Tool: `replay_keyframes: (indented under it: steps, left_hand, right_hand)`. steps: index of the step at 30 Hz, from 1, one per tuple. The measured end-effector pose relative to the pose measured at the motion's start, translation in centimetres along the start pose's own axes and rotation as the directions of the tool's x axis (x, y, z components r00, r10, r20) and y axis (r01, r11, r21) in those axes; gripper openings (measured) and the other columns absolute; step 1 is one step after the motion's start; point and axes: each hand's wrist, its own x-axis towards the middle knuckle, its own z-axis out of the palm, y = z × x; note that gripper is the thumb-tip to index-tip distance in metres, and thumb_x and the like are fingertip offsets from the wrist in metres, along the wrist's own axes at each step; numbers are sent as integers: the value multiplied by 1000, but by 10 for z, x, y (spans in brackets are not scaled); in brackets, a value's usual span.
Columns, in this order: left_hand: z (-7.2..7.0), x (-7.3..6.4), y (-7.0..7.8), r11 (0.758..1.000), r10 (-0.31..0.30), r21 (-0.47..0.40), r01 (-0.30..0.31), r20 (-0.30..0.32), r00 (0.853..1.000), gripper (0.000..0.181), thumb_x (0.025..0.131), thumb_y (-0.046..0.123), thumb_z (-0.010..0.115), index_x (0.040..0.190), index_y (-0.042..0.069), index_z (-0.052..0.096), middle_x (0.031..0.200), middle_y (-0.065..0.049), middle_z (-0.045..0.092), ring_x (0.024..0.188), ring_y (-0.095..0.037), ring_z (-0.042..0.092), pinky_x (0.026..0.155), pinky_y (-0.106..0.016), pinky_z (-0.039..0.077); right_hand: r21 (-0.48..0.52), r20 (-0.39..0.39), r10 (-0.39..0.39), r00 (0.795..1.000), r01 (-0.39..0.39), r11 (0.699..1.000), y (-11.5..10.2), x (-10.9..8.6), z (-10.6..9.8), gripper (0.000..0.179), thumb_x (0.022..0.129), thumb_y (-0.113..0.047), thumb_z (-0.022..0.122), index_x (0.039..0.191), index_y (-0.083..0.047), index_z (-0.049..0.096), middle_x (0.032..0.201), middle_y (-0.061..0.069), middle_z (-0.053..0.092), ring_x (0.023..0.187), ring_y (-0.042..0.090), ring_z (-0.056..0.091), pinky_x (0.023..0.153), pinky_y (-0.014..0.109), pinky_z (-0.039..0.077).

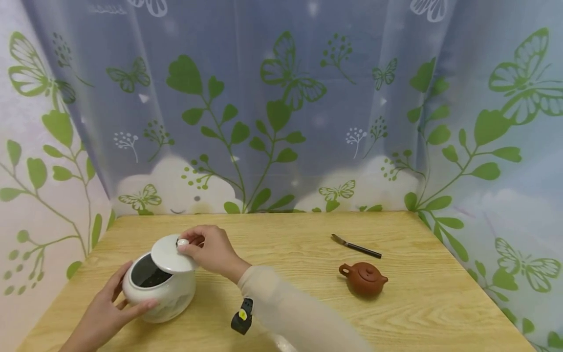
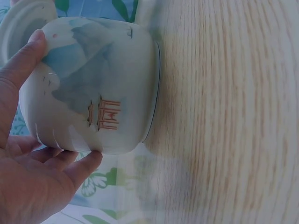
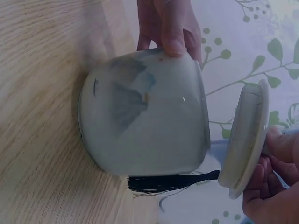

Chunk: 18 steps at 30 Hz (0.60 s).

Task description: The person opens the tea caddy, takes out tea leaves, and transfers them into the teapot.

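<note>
A white ceramic jar (image 1: 171, 300) stands on the table at the left, its mouth partly uncovered with dark contents showing inside. My left hand (image 1: 103, 310) grips the jar's side, thumb in front and fingers round the far left. Painted blue hills and a small orange pavilion show on the jar wall (image 2: 100, 84) in the left wrist view. By its knob, my right hand (image 1: 215, 252) pinches the white lid (image 1: 167, 256), held over the right part of the mouth. The right wrist view shows the lid (image 3: 245, 140) raised off the rim, with a black tassel (image 3: 173, 182) hanging from its knob side.
A reddish-brown clay teapot (image 1: 366, 281) sits on the right of the wooden table (image 1: 286, 234). Behind it lies a slim tool (image 1: 360, 248) with a dark handle and a lighter, flat tip. Patterned curtains (image 1: 281, 146) enclose the table at the back and sides.
</note>
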Motion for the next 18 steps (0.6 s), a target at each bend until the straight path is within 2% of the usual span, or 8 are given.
replay_keyframes:
  steps: [4,11,14,18]
  left_hand:
    - [-1,0,-1,1000,-16,10,16,12,1000,101,84,27,75,154,4,6,152,-30,21,132,-54,26,96,-61,38]
    - [-3,1,2,999,-51,6,51,57,997,105,86,30,73,154,4,-2,154,-31,13,135,-54,20,98,-59,36]
    - [-3,2,3,998,-67,-10,68,73,995,106,86,32,72,153,4,-6,155,-31,7,137,-54,16,100,-59,34]
    - [-4,1,1,996,-88,-6,89,80,993,107,87,34,71,153,4,-8,155,-31,2,137,-54,14,99,-58,34]
  right_hand:
    - [-54,14,-17,1000,17,998,-7,2,12,12,85,-13,74,96,-8,73,78,-8,65,68,-5,54,60,9,47]
    - [-176,39,-98,994,103,979,-13,5,27,12,87,-17,72,98,-11,72,82,-10,62,70,-8,51,62,4,44]
    - [-257,61,-138,989,150,955,-14,7,31,14,89,-18,70,100,-12,72,85,-9,62,72,-8,50,63,2,41]
    - [-370,117,-206,971,235,899,-14,10,36,16,91,-22,67,104,-13,71,88,-9,62,74,-9,49,65,0,37]
